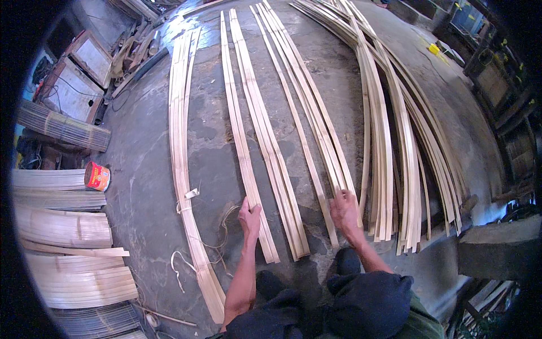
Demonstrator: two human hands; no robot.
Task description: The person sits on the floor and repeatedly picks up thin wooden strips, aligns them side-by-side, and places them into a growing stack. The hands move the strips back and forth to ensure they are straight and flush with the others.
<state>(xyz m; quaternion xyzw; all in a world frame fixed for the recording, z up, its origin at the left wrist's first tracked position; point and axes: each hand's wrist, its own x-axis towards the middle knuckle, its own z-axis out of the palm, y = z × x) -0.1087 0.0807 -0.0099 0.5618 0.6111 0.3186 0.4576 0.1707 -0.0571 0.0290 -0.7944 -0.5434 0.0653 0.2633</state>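
Note:
Long pale bamboo strips lie in narrow groups on the floor, running away from me. My left hand (249, 217) is closed round the near part of a slim group of bamboo strips (238, 144), its thumb on top. To its right another group (265, 135) lies untouched. My right hand (345, 212), slightly blurred, has its fingers pinched on the near end of a further group of bamboo strips (316, 118). A single strip (307, 152) lies just left of that hand. At left, a long bundle of strips (179, 118) is tied with a pale band (185, 204).
A large fanned pile of strips (403, 147) lies at right. Stacked slat bundles (73, 226) and a red tin (97, 176) stand along the left. Loose cord (226, 226) lies on the concrete floor (141, 147). A concrete block (499, 246) sits at lower right.

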